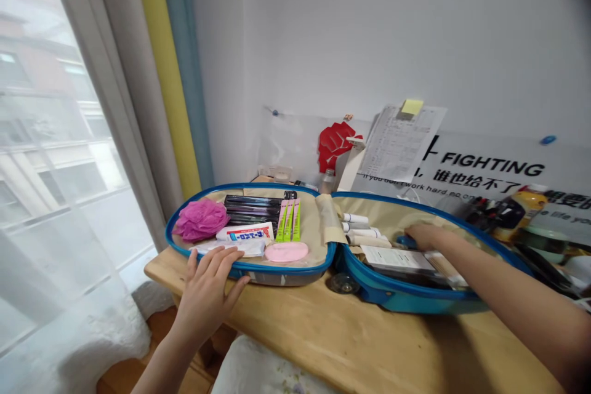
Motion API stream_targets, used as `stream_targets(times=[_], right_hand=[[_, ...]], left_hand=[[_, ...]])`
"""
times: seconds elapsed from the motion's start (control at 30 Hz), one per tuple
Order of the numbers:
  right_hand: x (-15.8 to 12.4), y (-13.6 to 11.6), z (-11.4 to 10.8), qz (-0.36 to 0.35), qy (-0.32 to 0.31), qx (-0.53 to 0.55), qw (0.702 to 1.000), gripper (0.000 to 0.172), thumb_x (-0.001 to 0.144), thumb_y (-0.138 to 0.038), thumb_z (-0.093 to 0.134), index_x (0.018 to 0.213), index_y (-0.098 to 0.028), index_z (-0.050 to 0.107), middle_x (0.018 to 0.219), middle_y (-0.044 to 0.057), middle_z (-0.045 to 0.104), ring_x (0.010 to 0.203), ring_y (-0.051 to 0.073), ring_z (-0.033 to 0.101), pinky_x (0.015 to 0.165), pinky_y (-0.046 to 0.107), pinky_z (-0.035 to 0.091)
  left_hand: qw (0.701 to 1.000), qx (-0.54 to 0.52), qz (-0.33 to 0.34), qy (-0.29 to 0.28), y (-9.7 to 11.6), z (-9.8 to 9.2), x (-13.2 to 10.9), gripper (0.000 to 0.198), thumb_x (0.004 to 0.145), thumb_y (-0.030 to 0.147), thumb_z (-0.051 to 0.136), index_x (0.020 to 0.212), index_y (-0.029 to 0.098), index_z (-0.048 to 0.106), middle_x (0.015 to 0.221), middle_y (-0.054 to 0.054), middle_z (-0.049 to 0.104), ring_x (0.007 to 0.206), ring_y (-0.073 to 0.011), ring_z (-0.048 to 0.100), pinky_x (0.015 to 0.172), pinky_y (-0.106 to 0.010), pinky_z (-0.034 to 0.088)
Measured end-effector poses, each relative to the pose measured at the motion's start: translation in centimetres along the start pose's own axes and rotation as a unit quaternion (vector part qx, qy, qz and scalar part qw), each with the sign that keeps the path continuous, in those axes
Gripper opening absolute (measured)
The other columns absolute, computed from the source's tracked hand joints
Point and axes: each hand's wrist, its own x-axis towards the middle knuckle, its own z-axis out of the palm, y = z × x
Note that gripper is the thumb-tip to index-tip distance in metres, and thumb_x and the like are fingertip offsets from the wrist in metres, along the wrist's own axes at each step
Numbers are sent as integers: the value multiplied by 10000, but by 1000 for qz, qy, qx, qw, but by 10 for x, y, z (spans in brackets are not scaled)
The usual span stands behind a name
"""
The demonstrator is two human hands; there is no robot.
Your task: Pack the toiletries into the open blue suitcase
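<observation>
A small blue suitcase [285,270] lies opened flat, with a beige lining in both halves. My left hand [209,286] rests on the front rim of its left half, fingers stretched out over a clear packet [249,249]. Around that hand are a toothpaste tube [244,232], a pink oval case [287,252], a magenta bath puff [202,220], dark slim packages [253,209] and green-pink sticks [288,220]. Inside the right half, my right hand [422,235] closes on a small dark blue object [406,242], partly hidden by the fingers. White tubes [364,229] and a white box [392,257] lie nearby.
The suitcase stands on a wooden table [369,345] against a wall with a lettered banner [494,163]. A yellow-labelled bottle [524,209] and other clutter crowd the right end. Curtains [175,74] and a window are on the left. A pale cloth [263,369] is below the front edge.
</observation>
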Motion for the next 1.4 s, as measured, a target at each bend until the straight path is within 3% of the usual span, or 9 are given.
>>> stream_targets(times=[0.1, 0.23, 0.37, 0.53, 0.77, 0.93, 1.1, 1.23, 1.4], right_hand=[[0, 3, 1, -20, -84, -40, 995, 267, 886, -349, 563, 1067, -161, 619, 1142, 112, 602, 998, 152, 593, 859, 313, 495], [-1, 8, -6, -11, -114, -66, 991, 345, 875, -362, 576, 1159, -166, 566, 1169, 69, 589, 1028, 185, 587, 862, 403, 504], [-2, 8, -25, 9, -94, -45, 994, 327, 893, -372, 545, 1157, -181, 566, 1145, 70, 599, 975, 164, 597, 840, 379, 511], [-8, -14, -61, -14, -2, 24, 1000, 394, 896, -396, 531, 1225, -178, 523, 1189, 83, 572, 1004, 179, 585, 861, 402, 498], [-47, -113, -100, -222, 44, 137, 964, 434, 864, -297, 523, 1278, -171, 503, 1236, 81, 592, 1058, 180, 581, 920, 278, 440], [-78, -216, -90, -380, -2, 168, 910, 493, 782, -262, 636, 1262, -223, 533, 1239, 45, 608, 1066, 166, 588, 922, 270, 451], [-92, -300, -71, -448, -36, 156, 880, 369, 860, -382, 589, 1152, -157, 576, 1126, 67, 622, 988, 175, 604, 865, 396, 500], [-96, -336, -60, -467, -33, 143, 872, 322, 890, -403, 542, 1119, -183, 595, 1147, 62, 607, 1003, 175, 592, 874, 388, 499], [-97, -351, -50, -471, -23, 143, 870, 354, 873, -407, 565, 1138, -174, 589, 1212, 75, 580, 1074, 202, 568, 920, 427, 475]], left_hand=[[1000, 0, 3, 0, 0, 0, 0, 342, 862, 370, 553, 1164, 210, 567, 1175, -87, 655, 1122, -282, 550, 1113, -532, 146], [1000, 0, 1, 0, -1, 0, 0, 348, 865, 380, 551, 1170, 212, 563, 1177, -88, 654, 1125, -284, 546, 1113, -534, 141], [1000, -7, 2, 1, -1, 1, 0, 344, 864, 374, 554, 1170, 216, 561, 1190, -85, 647, 1140, -280, 539, 1117, -526, 137], [1000, -12, -3, -2, 1, -1, 0, 333, 869, 360, 550, 1168, 215, 562, 1187, -86, 647, 1146, -277, 536, 1120, -522, 132], [1000, -14, -4, 1, 3, -4, 2, 324, 867, 348, 561, 1155, 201, 565, 1161, -87, 659, 1122, -279, 548, 1113, -527, 144], [1000, -20, -3, 5, 4, -4, 3, 326, 859, 337, 575, 1155, 202, 564, 1162, -86, 658, 1118, -278, 552, 1113, -533, 144], [1000, -23, -5, 5, 4, -4, 3, 330, 862, 338, 570, 1164, 206, 569, 1168, -87, 656, 1141, -273, 543, 1121, -534, 141], [1000, -27, -9, 5, 4, -3, 3, 332, 859, 338, 568, 1166, 212, 578, 1173, -87, 655, 1135, -272, 547, 1124, -540, 141], [999, -30, -12, 9, 4, -3, 3, 326, 859, 342, 561, 1157, 213, 590, 1159, -90, 659, 1129, -274, 555, 1126, -551, 140]])
